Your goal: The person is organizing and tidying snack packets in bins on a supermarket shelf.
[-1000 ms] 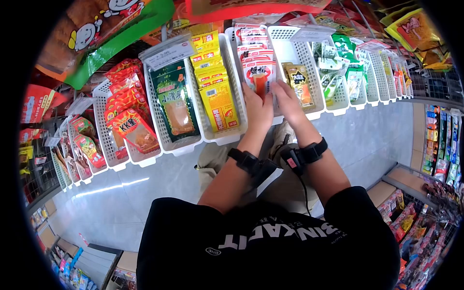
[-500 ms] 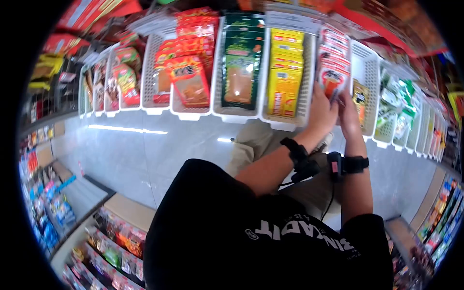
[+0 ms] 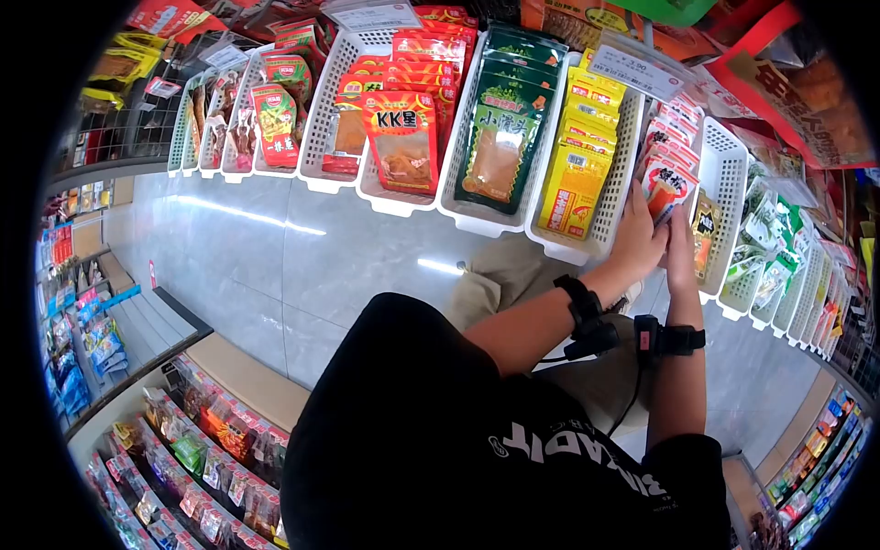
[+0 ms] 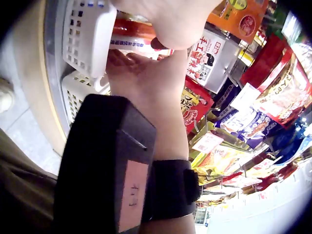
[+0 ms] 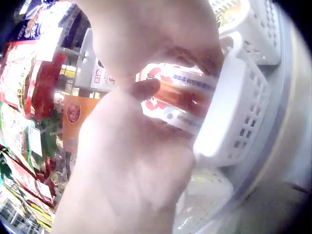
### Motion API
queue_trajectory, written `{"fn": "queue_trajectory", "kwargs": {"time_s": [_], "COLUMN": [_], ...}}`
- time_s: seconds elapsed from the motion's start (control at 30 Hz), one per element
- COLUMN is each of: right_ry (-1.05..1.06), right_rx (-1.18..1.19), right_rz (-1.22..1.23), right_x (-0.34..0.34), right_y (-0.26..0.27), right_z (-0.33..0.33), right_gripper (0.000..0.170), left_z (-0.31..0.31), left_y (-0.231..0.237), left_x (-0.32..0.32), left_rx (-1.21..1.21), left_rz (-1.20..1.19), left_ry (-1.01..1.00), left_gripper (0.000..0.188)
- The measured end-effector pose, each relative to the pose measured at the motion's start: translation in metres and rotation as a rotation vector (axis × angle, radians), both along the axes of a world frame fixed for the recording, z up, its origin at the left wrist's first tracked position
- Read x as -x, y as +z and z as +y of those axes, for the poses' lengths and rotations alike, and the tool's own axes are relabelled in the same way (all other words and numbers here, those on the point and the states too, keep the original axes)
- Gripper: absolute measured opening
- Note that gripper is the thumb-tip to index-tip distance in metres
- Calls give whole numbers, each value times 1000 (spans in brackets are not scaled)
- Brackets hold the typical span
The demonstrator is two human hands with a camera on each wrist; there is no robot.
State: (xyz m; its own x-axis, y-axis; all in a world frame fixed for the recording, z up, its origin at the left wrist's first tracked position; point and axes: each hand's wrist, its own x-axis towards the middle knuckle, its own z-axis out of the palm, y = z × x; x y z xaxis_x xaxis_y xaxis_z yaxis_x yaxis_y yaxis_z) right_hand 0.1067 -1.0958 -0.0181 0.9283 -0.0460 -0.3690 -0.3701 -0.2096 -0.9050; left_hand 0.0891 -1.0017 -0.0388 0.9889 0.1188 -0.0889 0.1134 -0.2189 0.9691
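A red-and-white snack packet (image 3: 666,190) with an orange stick showing in it lies at the front of a row of like packets, in a white perforated basket (image 5: 248,105). Both hands hold this front packet, one at each side. The left hand (image 3: 639,240) grips its left edge, and the right hand (image 3: 679,249) its right edge. From the right wrist, the orange stick and printed wrapper (image 5: 180,97) show between the right hand (image 5: 131,156) and the left hand above it. The packet's edges are hidden behind the fingers.
Left of the hands stand baskets of yellow packets (image 3: 576,188), dark green packets (image 3: 500,151) and red packets (image 3: 403,137). To the right, a basket holds a black-and-gold packet (image 3: 704,234). A price sign (image 3: 637,69) and hanging bags (image 3: 788,92) are behind the row.
The head view has turned left, so the baskets and hands appear farther right and more red baskets show. Both hands stay at the same red-and-white packet.
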Motion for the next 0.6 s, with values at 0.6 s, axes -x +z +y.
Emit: {"fn": "queue_trajectory", "kwargs": {"time_s": [0.6], "right_ry": [-97], "right_rx": [-80], "right_rz": [45], "right_x": [8], "right_y": [-11], "right_z": [0], "right_gripper": [46], "left_z": [7], "left_y": [5], "left_x": [-6], "left_rx": [99], "left_rz": [132], "left_ry": [-145], "left_gripper": [91]}}
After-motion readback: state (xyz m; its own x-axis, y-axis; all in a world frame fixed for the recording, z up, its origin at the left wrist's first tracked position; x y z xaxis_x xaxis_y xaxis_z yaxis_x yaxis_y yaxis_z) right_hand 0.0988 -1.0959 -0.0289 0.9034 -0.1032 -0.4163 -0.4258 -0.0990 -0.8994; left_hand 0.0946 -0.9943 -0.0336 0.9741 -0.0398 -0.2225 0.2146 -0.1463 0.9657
